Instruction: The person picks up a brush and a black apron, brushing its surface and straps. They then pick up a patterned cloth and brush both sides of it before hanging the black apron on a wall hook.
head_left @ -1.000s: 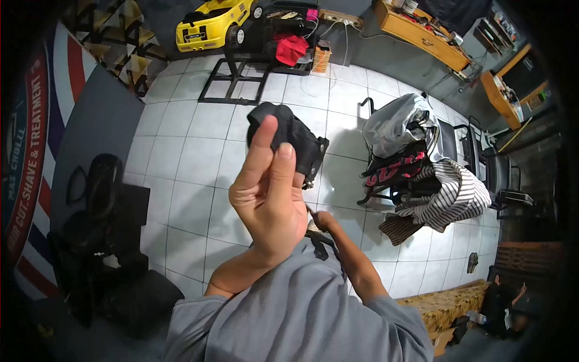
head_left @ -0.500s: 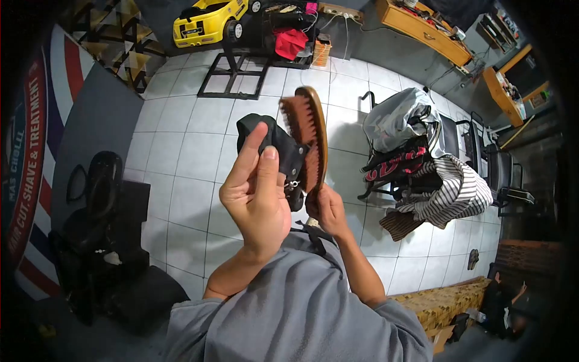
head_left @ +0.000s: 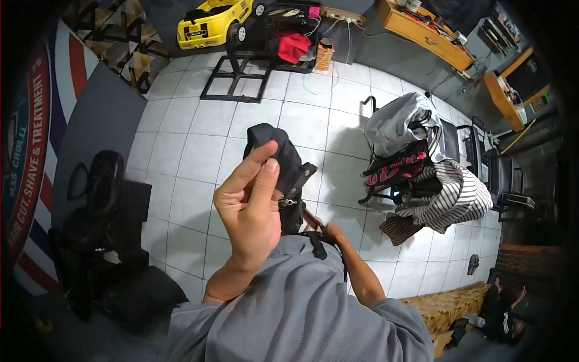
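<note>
My left hand (head_left: pixel 253 205) is raised in front of my chest, thumb and index finger pinched on a black item (head_left: pixel 289 158) that looks like a small bag with metal snaps and a clip. The item hangs behind and to the right of the fingers. Low by my waist, my right hand (head_left: pixel 333 233) is closed round the brush (head_left: pixel 311 219). Only a short reddish-brown part of the brush shows, and its bristles cannot be made out.
A chair holding a plastic bag (head_left: pixel 398 123) and a striped cloth (head_left: pixel 461 190) stands at the right. Black metal frame (head_left: pixel 238 78) and yellow toy car (head_left: pixel 214 24) are ahead. A dark chair (head_left: pixel 105 187) is at the left. A person (head_left: pixel 503 311) is at the lower right.
My right hand has drawn the brush down and away from the black item, towards my waist. My left hand stays raised with the item, which now hangs slightly lower.
</note>
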`<move>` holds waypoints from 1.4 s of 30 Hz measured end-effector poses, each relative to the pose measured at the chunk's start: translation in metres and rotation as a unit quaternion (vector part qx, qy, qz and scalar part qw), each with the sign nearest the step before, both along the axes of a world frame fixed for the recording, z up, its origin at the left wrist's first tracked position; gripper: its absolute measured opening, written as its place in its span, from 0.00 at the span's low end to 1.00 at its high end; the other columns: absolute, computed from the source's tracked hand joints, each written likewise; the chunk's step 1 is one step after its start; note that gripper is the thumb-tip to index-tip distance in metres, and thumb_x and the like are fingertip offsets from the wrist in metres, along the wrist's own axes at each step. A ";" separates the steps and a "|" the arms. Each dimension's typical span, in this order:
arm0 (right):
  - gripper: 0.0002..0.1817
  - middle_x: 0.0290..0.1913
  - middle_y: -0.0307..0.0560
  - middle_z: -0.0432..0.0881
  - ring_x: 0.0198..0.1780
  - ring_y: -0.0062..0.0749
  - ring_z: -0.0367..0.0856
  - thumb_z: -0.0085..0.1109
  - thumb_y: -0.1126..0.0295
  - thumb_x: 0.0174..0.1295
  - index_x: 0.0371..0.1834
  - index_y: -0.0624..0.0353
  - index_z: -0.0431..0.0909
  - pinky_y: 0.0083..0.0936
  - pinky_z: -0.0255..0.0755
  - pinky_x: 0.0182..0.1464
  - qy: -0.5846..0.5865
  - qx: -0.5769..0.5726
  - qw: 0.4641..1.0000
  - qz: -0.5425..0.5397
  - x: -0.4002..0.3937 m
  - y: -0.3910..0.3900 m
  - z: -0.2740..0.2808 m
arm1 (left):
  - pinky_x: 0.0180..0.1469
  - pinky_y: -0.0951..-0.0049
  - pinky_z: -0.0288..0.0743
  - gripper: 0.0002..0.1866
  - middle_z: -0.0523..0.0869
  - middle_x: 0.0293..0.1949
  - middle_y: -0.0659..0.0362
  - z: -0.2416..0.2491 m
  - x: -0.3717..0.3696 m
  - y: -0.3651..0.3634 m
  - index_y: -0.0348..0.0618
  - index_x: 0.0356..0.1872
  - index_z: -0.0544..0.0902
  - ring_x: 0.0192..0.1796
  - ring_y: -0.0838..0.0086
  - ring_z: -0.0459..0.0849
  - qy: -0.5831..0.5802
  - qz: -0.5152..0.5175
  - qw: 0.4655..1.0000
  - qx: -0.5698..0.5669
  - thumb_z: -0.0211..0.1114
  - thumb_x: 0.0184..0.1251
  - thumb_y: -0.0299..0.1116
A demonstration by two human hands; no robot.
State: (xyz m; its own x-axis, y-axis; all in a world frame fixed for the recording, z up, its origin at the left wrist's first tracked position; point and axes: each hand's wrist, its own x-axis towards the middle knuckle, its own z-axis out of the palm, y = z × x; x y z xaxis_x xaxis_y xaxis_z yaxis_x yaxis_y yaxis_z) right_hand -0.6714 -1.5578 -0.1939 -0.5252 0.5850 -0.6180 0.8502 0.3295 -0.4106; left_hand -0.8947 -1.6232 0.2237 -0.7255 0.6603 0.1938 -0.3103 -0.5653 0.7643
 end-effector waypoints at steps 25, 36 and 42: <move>0.32 0.37 0.67 0.81 0.43 0.60 0.79 0.39 0.46 0.68 0.33 0.67 0.80 0.48 0.71 0.45 -0.017 0.046 0.995 -0.090 -0.004 0.027 0.024 | 0.48 0.83 0.74 0.11 0.84 0.39 0.51 -0.035 -0.033 -0.002 0.25 0.45 0.79 0.41 0.77 0.83 0.138 0.024 0.972 -0.190 0.57 0.61 0.14; 0.18 0.21 0.44 0.65 0.25 0.26 0.64 0.45 0.60 0.71 0.28 0.63 0.67 0.27 0.63 0.30 0.553 -0.153 0.814 -0.089 -0.102 0.018 0.260 | 0.43 0.82 0.74 0.07 0.84 0.34 0.52 -0.043 -0.045 -0.016 0.29 0.31 0.80 0.35 0.79 0.81 0.199 0.078 0.967 -0.142 0.55 0.57 0.12; 0.25 0.32 0.61 0.80 0.37 0.58 0.79 0.42 0.48 0.68 0.35 0.61 0.78 0.45 0.71 0.40 0.294 0.019 0.954 -0.056 -0.085 0.046 0.153 | 0.45 0.75 0.76 0.07 0.83 0.31 0.52 -0.044 -0.066 -0.026 0.37 0.25 0.76 0.33 0.75 0.80 0.190 0.089 0.977 -0.050 0.52 0.57 0.15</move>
State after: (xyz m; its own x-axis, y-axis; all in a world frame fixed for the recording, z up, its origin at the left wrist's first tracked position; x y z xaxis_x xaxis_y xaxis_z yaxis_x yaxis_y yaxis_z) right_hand -0.7561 -1.5116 -0.0414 -0.7081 0.6732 -0.2131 0.5070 0.2748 -0.8170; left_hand -0.9607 -1.6488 0.1792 -0.7188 0.5601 0.4118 0.1019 -0.5011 0.8594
